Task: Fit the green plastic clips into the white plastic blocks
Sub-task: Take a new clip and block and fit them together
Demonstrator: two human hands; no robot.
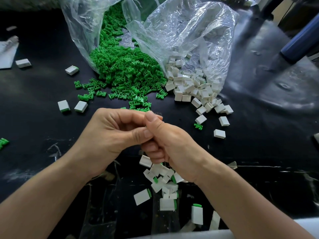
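Grip: left hand point(110, 133) and right hand point(166, 144) meet at the fingertips with fingers curled. What they pinch is hidden, presumably a clip entering a block. Clips point(127, 69) and blocks point(189, 88) spill from clear bags point(189, 28) just ahead, likely for easy reach. Fitted blocks point(164, 185) lie heaped under the right wrist. The desk point(43, 100) is black and scuffed; little of the room shows.

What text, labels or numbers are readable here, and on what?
None readable: no print shows on the clear plastic bags, white blocks, green clips or black table.
Grey sheet at the left edge: too blurred to tell.
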